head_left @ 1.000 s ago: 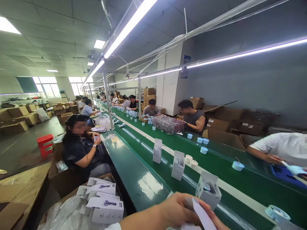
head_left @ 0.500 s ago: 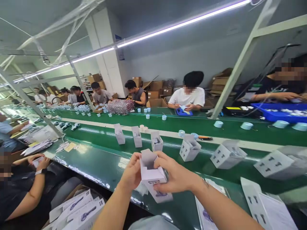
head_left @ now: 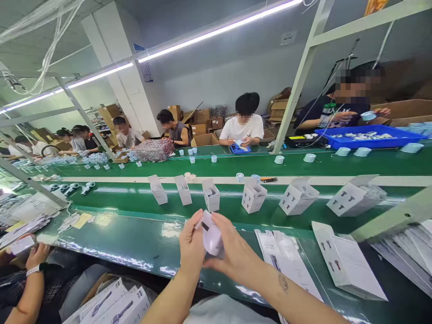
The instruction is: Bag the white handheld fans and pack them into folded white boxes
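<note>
A small white cardboard box with a dark printed patch is between my hands, above the near edge of the green bench. My left hand is closed along its left side. My right hand grips the right side, thumb low and fingers near the top. My fingers and palms hide much of the box. Just beyond stand open-topped boxes, among them one with something white inside and one with dark pictures on its side. Flat white cartons lie right of my hands.
A folded-open carton lies on the right near a metal post. Printed boxes sit low at left, beside a seated co-worker. Across the green belt, people handle light-blue cups near a blue tray.
The box has turned in my hands; its open top faced up before, and a printed face shows now. My view has swung to the right.
</note>
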Tool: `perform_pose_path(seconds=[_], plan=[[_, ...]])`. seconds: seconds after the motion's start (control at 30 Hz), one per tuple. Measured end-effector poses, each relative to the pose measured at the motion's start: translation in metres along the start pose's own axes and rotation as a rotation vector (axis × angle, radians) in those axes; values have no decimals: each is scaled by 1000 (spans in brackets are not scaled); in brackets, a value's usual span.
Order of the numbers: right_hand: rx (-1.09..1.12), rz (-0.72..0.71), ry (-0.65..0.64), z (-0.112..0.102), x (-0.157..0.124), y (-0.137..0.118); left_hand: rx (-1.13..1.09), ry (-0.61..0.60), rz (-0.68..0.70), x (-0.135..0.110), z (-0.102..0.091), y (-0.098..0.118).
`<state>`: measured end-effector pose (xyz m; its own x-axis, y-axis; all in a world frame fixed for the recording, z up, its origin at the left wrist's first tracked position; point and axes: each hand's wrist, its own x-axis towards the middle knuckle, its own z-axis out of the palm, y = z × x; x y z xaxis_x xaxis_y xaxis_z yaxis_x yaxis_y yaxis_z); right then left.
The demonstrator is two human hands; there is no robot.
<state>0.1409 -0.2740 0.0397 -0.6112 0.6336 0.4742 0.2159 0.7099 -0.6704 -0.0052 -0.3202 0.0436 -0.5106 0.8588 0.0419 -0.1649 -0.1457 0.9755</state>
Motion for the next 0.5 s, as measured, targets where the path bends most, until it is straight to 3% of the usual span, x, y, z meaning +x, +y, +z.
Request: perform_pose_path(seconds=[0.1,0.2,0.37,0.5], plan=[[50,-38,129,9,-10,10,137,-307,44,1,-11,5],[116,4,70,2,-14,9,34,-515,-66,9,-15,13],[181,146,-18,-9,-21,1,-135,-528,-222,3,-2,10],[210,126,-107,-17,-26,5,-122,-396,-256,-13,7,4]])
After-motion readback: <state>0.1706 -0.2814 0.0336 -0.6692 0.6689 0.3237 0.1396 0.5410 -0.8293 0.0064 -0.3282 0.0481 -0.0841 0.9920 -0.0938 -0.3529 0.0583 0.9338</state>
